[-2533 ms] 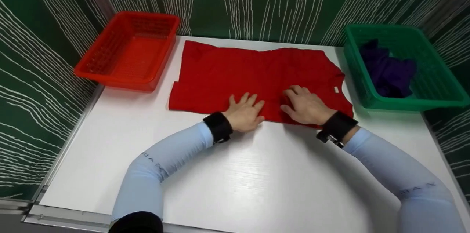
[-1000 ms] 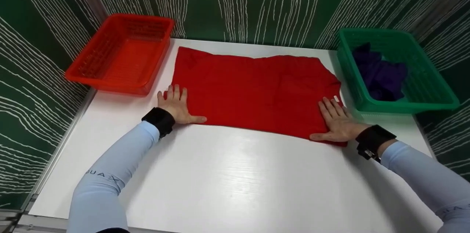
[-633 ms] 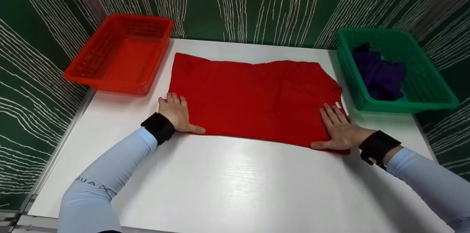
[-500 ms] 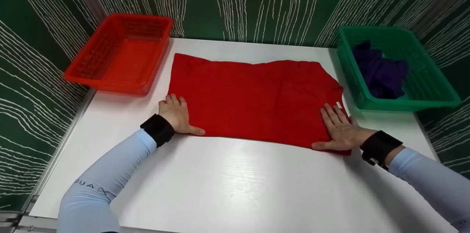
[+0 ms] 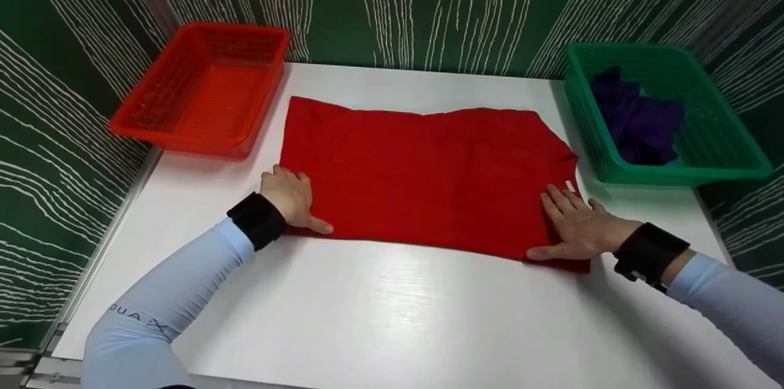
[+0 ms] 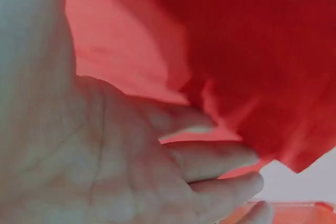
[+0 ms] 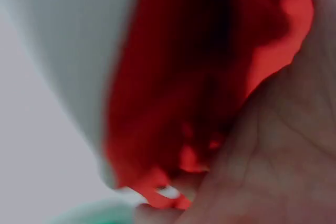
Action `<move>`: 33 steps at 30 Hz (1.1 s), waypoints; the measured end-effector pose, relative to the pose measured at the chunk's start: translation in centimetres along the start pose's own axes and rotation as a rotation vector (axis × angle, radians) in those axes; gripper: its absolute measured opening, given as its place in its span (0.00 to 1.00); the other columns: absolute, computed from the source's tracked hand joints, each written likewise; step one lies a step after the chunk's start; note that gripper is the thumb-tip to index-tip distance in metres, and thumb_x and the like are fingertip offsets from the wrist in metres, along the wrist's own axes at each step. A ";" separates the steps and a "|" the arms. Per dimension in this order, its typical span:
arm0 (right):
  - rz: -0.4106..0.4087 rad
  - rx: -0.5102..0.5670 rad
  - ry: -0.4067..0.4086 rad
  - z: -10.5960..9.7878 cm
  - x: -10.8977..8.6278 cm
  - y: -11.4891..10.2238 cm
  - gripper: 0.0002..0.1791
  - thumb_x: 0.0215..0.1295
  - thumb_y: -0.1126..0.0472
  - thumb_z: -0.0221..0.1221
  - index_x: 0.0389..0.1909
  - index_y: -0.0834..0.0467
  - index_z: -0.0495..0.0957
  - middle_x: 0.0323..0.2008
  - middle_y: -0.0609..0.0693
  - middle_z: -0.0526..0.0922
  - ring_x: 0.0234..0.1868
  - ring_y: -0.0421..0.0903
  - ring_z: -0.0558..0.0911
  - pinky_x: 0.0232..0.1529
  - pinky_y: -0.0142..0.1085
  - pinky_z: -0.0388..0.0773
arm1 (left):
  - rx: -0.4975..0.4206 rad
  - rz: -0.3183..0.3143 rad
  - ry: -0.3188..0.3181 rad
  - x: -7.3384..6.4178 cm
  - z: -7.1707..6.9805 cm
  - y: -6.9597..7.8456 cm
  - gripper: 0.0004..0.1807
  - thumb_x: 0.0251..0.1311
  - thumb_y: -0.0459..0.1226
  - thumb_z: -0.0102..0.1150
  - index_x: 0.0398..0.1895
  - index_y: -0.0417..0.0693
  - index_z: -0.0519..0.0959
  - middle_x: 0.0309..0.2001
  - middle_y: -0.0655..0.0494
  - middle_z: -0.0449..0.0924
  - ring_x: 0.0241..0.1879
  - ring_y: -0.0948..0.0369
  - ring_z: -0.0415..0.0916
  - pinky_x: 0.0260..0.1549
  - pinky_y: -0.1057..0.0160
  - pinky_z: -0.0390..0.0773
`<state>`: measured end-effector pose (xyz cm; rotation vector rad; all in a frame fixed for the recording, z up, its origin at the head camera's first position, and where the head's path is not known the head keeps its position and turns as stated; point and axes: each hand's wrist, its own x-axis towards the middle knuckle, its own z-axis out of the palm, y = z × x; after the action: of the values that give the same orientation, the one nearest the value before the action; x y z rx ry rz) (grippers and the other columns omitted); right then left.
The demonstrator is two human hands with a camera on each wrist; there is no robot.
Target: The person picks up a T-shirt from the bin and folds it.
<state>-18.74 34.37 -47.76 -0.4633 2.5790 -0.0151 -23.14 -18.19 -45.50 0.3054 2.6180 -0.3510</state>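
I see 1 red garment [image 5: 422, 181] lying spread out and mostly smooth, its far edge wavy and its near edge gently sloping. It sits just left of the green basket [image 5: 661, 177], and I can make out 1 small white tag [image 5: 570, 185] at the end closest to that basket.

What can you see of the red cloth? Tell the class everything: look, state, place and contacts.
The red cloth is plain and looks like soft, matte fabric, perhaps a garment. It lies flat on the table between the red basket and green basket, with faint creases, a wavy far edge and a slanted far right corner. A small white tag shows at its right end. The left hand touches its near left corner, the right hand its near right one.
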 end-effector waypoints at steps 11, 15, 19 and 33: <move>-0.016 0.155 0.257 -11.7 5.9 3.8 0.32 0.86 0.48 0.59 0.68 0.74 0.80 0.55 0.73 0.90 0.57 0.68 0.87 0.65 0.67 0.81 | -0.451 0.079 0.123 7.8 -7.4 -5.8 0.23 0.84 0.46 0.53 0.64 0.38 0.87 0.53 0.39 0.86 0.49 0.47 0.77 0.57 0.47 0.80; 0.031 0.166 0.313 -12.7 10.0 5.2 0.26 0.84 0.54 0.56 0.66 0.73 0.81 0.59 0.76 0.87 0.62 0.73 0.84 0.67 0.68 0.80 | -0.566 0.088 0.150 11.2 -9.0 -7.2 0.26 0.80 0.40 0.48 0.72 0.37 0.83 0.72 0.36 0.82 0.64 0.44 0.76 0.74 0.44 0.77; 0.122 0.231 0.301 -11.9 13.2 5.8 0.33 0.83 0.54 0.53 0.75 0.76 0.71 0.68 0.81 0.78 0.69 0.77 0.78 0.74 0.70 0.74 | -0.631 -0.016 0.182 14.6 -8.5 -7.9 0.29 0.75 0.40 0.50 0.74 0.38 0.81 0.73 0.39 0.82 0.66 0.43 0.77 0.73 0.45 0.79; 0.279 0.602 0.340 -9.0 15.4 7.3 0.36 0.76 0.52 0.56 0.74 0.75 0.71 0.71 0.77 0.74 0.66 0.68 0.73 0.73 0.63 0.72 | -0.926 -0.154 0.264 24.5 -2.2 -10.4 0.31 0.63 0.43 0.66 0.71 0.46 0.79 0.68 0.45 0.83 0.60 0.49 0.77 0.62 0.51 0.82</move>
<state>-38.02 35.47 -48.19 0.1367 2.7561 -0.8064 -48.01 -23.66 -53.50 -0.1816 2.7320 0.8970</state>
